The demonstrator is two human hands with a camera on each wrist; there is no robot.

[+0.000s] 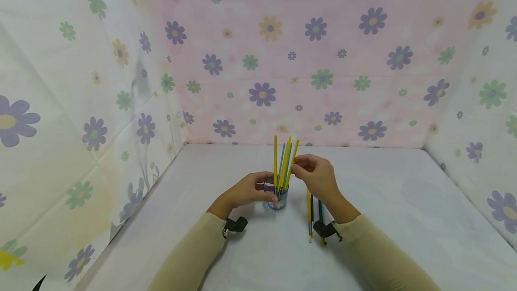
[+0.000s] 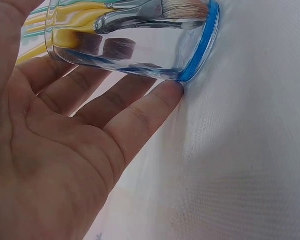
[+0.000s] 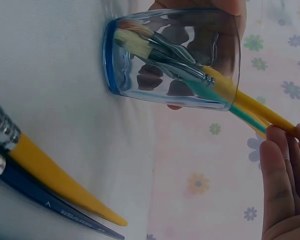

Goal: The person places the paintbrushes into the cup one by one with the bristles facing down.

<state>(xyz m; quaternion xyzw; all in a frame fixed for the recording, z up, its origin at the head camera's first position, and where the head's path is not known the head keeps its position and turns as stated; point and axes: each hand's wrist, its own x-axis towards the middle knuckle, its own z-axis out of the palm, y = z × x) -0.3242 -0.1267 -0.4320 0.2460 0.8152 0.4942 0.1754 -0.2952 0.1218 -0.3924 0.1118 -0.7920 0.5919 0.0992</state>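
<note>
L hand grips clear cup, upright on white tbl w/ several brushes in; R hand pinches yellow brush by handle, bristles in cup. Loose brushes lie nearby, exact no. unclear.

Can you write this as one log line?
left hand: holds clear cup | right hand: pinches yellow paintbrush | cup: upright, other brushes inside | table: loose brushes

the clear cup has a blue base band. the brush handles in it are yellow and teal, the ferrules silver, the bristles cream to tan. one loose brush is yellow, another navy with pale lettering. white bench; pink back cloth with purple, green and orange flowers.
</note>
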